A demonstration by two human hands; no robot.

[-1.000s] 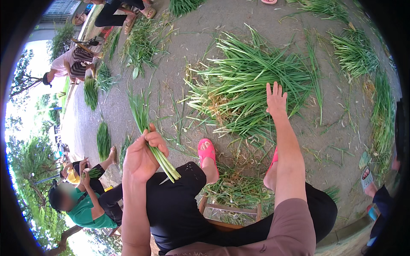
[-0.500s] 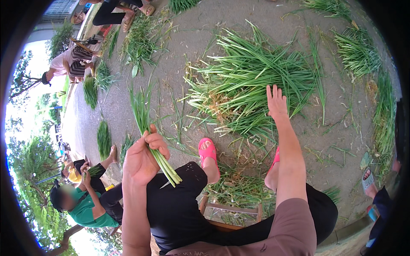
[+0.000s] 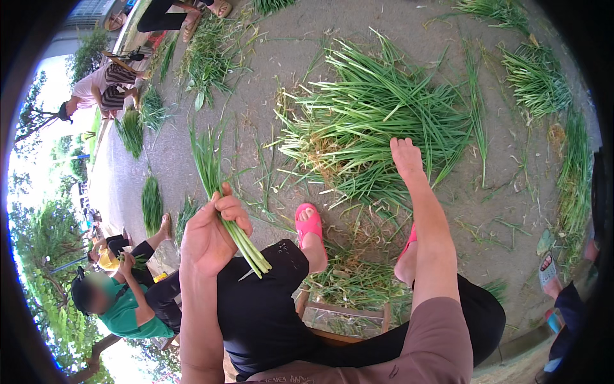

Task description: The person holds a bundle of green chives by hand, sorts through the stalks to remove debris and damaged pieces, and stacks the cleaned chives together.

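Note:
My left hand is closed round a small bunch of chives, held above my left knee. Its pale cut ends point down toward my lap, and the green leaf tips fan away from me. A large heap of chives lies on the ground beyond my feet. At the heap's near right side, my right hand has its fingers curled down onto the stalks; the fingertips are partly hidden among them.
Trimmed leaves litter the ground between my pink sandals. A wooden stool bar shows below. More chive piles lie at right. A person in green sits at left, another in striped trousers farther off.
My right hand has drawn slightly left and toward me on the heap, its spread fingers now curled in. The left hand still holds its bunch, nearly unmoved.

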